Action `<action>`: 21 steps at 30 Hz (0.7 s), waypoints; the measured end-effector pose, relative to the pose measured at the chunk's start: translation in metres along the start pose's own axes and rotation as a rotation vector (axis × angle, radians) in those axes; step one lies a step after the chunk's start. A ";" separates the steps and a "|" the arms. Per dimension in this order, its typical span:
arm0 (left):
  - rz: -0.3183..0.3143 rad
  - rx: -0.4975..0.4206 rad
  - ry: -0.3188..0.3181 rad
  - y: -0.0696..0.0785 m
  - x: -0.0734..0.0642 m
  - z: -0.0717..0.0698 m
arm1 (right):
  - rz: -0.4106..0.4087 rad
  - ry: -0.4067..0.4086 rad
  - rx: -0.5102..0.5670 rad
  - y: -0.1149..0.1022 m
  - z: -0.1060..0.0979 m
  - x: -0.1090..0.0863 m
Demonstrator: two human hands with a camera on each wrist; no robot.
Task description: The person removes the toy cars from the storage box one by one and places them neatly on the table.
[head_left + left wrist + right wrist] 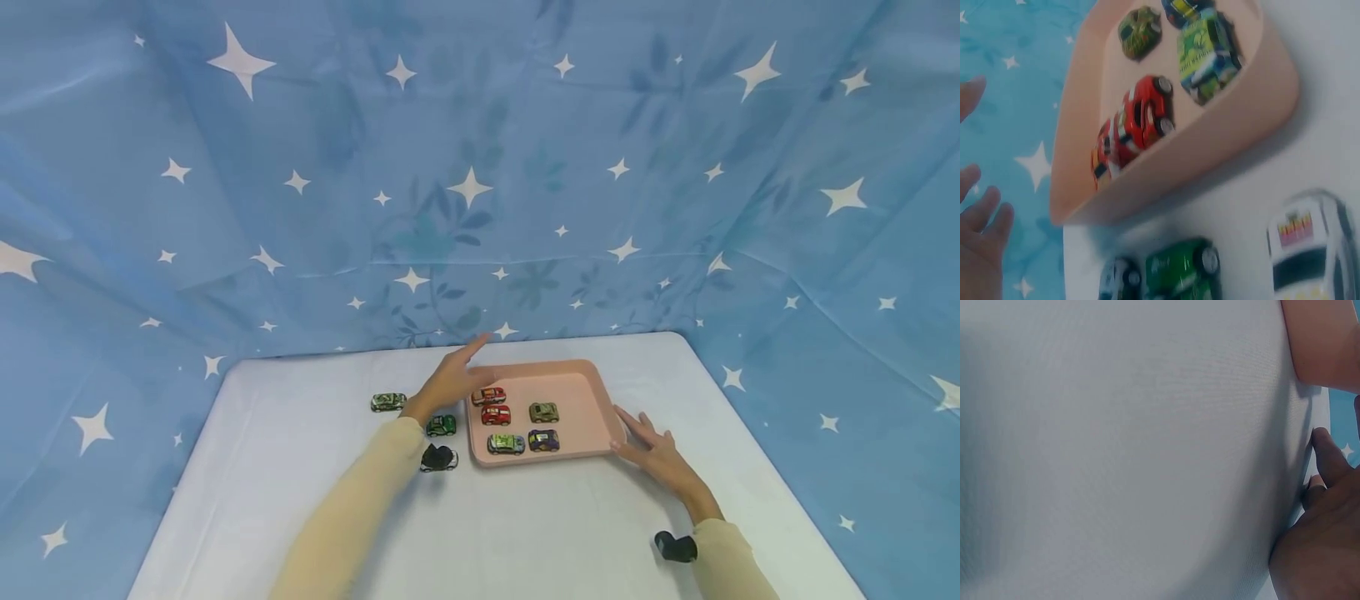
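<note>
A pink tray (577,417) holds several toy cars. Two red cars (496,415) sit at its left side, one behind the other. A light green car (506,444) and a dark blue car (543,440) lie along the front, and an olive car (543,412) is near the middle. My left hand (450,381) is over the tray's far left corner, fingers spread and straight, nothing in them. At the right front corner, my right hand (656,457) has its extended fingertips right at the tray wall, thumb toward the front.
Outside the tray's left wall are a green car (441,425), a camouflage-patterned car (387,402) and a white car (1300,250), partly covered in the head view by a black wrist device (438,457). A blue starred curtain (480,250) hangs behind the white table (525,533).
</note>
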State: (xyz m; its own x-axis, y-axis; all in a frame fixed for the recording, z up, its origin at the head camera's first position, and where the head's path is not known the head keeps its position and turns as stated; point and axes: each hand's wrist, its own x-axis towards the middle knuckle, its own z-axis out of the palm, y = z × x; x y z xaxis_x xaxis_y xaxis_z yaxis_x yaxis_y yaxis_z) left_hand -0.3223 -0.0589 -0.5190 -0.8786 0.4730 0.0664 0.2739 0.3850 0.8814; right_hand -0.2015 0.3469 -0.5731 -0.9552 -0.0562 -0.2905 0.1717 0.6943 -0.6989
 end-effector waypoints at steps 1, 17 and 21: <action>0.004 -0.001 -0.005 0.001 0.002 0.003 | 0.000 0.001 0.000 0.000 0.000 -0.001; 0.028 -0.013 -0.061 0.020 0.022 0.044 | -0.018 0.000 0.013 0.003 -0.001 -0.003; 0.033 -0.022 -0.073 0.025 0.023 0.054 | -0.019 0.008 0.007 0.000 -0.001 -0.002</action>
State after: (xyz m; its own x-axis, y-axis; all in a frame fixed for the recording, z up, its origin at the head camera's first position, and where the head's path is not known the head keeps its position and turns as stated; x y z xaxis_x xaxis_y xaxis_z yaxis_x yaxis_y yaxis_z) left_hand -0.3145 0.0043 -0.5202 -0.8380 0.5421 0.0616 0.2926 0.3512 0.8894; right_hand -0.2002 0.3478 -0.5718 -0.9603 -0.0638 -0.2714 0.1547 0.6880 -0.7091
